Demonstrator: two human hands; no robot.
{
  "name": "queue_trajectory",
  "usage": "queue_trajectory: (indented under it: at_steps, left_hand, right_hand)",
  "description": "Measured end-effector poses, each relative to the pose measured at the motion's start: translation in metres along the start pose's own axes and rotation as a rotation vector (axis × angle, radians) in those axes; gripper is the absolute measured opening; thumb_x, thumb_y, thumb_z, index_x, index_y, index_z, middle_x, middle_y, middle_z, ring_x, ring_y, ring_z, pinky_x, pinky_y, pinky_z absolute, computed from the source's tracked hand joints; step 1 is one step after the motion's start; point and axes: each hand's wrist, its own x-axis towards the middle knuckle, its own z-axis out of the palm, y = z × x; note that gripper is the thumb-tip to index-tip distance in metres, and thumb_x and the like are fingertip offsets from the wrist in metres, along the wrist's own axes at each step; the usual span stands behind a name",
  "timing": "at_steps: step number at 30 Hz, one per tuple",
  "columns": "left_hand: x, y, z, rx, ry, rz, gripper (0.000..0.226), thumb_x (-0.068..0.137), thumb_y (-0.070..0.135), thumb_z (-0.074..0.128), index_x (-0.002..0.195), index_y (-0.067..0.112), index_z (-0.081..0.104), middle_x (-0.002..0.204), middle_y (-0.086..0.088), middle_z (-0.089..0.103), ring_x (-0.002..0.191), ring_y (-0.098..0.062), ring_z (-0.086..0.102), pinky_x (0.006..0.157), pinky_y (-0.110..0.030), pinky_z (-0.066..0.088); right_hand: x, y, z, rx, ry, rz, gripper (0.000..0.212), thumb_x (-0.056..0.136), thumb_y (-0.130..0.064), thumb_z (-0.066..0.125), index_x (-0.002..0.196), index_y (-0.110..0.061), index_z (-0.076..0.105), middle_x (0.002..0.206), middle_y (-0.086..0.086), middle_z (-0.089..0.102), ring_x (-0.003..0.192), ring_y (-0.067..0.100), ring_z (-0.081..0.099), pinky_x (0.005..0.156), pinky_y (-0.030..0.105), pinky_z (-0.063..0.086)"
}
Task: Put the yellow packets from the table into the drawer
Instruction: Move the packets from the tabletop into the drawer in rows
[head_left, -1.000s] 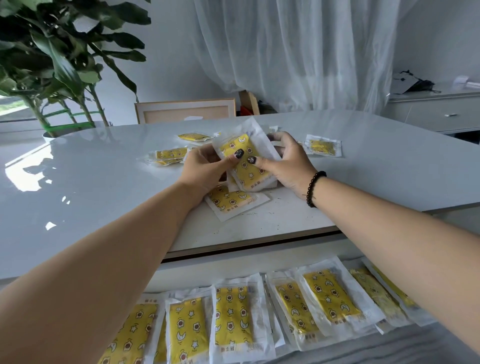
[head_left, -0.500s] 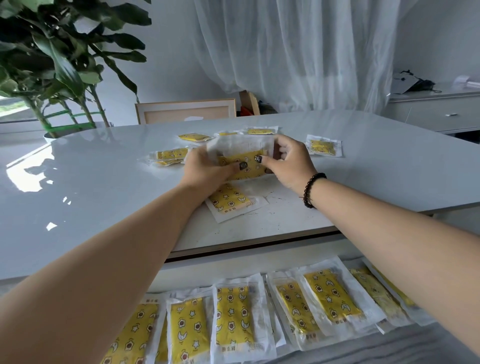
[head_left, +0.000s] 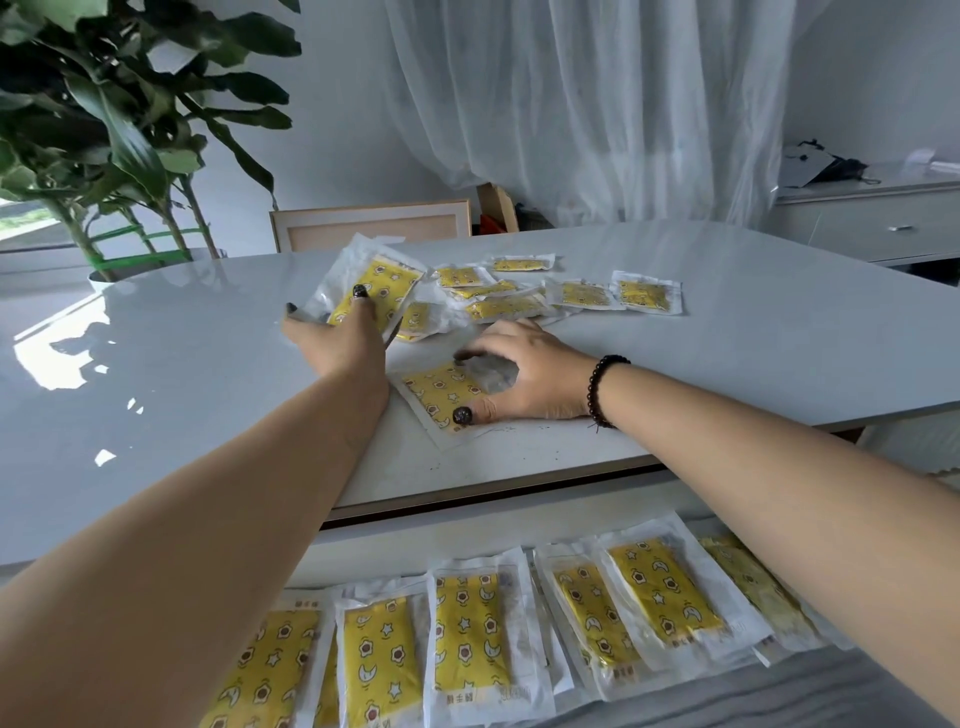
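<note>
From the head view, the left hand (head_left: 343, 338) pinches a yellow packet (head_left: 371, 291) above the table (head_left: 753, 332), while the right hand (head_left: 524, 379) spreads loosely over another packet (head_left: 441, 395) near the front edge. The slick wrapper could slide off that edge and miss the drawer (head_left: 519, 532) if it is dragged rather than lifted.

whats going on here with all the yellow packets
A person is clearing yellow packets off the table into the open drawer below. The left hand holds up one packet; the right hand rests on another lying flat. Several loose packets remain further back.
</note>
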Motion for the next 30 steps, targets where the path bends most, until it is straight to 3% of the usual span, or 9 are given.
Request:
queue_trajectory:
  at_steps: [3,5,8,11,15,18,20,26,30]
  left_hand:
    - [0.003,0.002,-0.001,0.055,0.058,-0.01,0.082,0.09,0.018,0.058,0.153,0.022,0.005,0.148,-0.002,0.04,0.121,-0.019,0.052,0.102,-0.026,0.039]
    - [0.003,0.002,-0.001,0.071,0.082,-0.016,0.08,0.091,0.014,0.053,0.153,0.023,0.003,0.146,-0.004,0.042,0.112,-0.019,0.055,0.096,-0.025,0.041]
    - [0.0,0.002,0.0,0.093,0.051,-0.004,0.077,0.093,0.011,0.049,0.153,0.024,0.003,0.145,-0.002,0.041,0.093,-0.016,0.052,0.084,-0.022,0.041]
    - [0.001,0.0,0.001,0.133,-0.004,0.018,0.077,0.093,0.013,0.051,0.153,0.027,0.004,0.147,-0.003,0.039,0.101,-0.018,0.055,0.093,-0.027,0.044]
    - [-0.001,-0.001,0.002,0.146,-0.047,0.036,0.077,0.092,0.013,0.054,0.152,0.029,0.009,0.149,-0.005,0.037,0.118,-0.022,0.055,0.103,-0.037,0.044]
    - [-0.002,0.0,0.002,0.13,-0.052,0.048,0.07,0.092,0.012,0.053,0.15,0.026,0.017,0.14,-0.006,0.046,0.114,-0.022,0.058,0.101,-0.036,0.047]
    - [-0.001,-0.001,0.002,0.123,-0.059,0.049,0.068,0.091,0.011,0.053,0.149,0.025,0.021,0.137,-0.005,0.048,0.112,-0.022,0.059,0.1,-0.037,0.047]
    - [-0.004,-0.002,0.004,0.156,-0.112,0.113,0.059,0.09,0.01,0.056,0.143,0.024,0.033,0.132,0.0,0.052,0.108,-0.018,0.058,0.097,-0.035,0.05]
    - [-0.01,-0.002,0.006,0.209,-0.185,0.195,0.056,0.09,0.007,0.056,0.14,0.024,0.038,0.121,0.004,0.052,0.098,-0.012,0.056,0.075,-0.012,0.049]
  right_hand:
    - [0.002,0.002,0.001,0.065,-0.003,0.036,0.061,0.072,-0.059,0.069,0.126,-0.032,0.056,0.13,-0.006,0.046,0.127,0.012,0.036,0.111,0.033,0.029]
    - [0.003,0.003,0.0,0.158,0.055,0.082,0.053,0.077,-0.048,0.071,0.125,-0.028,0.058,0.129,-0.006,0.05,0.124,0.012,0.043,0.107,0.03,0.035]
    - [0.005,0.0,-0.002,0.234,0.113,0.222,0.069,0.072,-0.057,0.071,0.13,-0.023,0.055,0.133,-0.007,0.051,0.123,0.011,0.048,0.101,0.027,0.04]
    - [0.013,-0.01,0.002,0.084,0.088,0.329,0.091,0.06,-0.074,0.067,0.134,-0.025,0.05,0.138,-0.005,0.043,0.126,0.016,0.042,0.105,0.035,0.04]
    - [0.033,-0.027,-0.007,0.181,-0.002,0.457,0.095,0.065,-0.048,0.08,0.143,-0.013,0.037,0.137,0.003,0.047,0.12,0.02,0.049,0.099,0.029,0.044]
    - [0.04,-0.027,-0.021,0.128,-0.082,0.521,0.057,0.071,-0.035,0.079,0.115,-0.007,0.055,0.114,0.006,0.057,0.086,0.018,0.058,0.071,0.025,0.052]
    - [0.036,-0.014,-0.028,0.141,0.013,0.532,0.03,0.075,-0.029,0.075,0.087,-0.012,0.054,0.096,0.006,0.055,0.068,0.015,0.052,0.053,0.024,0.043]
    - [0.003,0.064,-0.038,0.038,0.61,0.597,0.015,0.076,-0.029,0.063,0.07,-0.018,0.054,0.091,0.015,0.057,0.091,0.03,0.054,0.071,0.03,0.04]
    - [-0.005,0.086,-0.044,0.057,0.504,0.664,0.02,0.077,-0.034,0.055,0.07,-0.016,0.055,0.085,0.008,0.063,0.092,0.031,0.06,0.069,0.03,0.042]
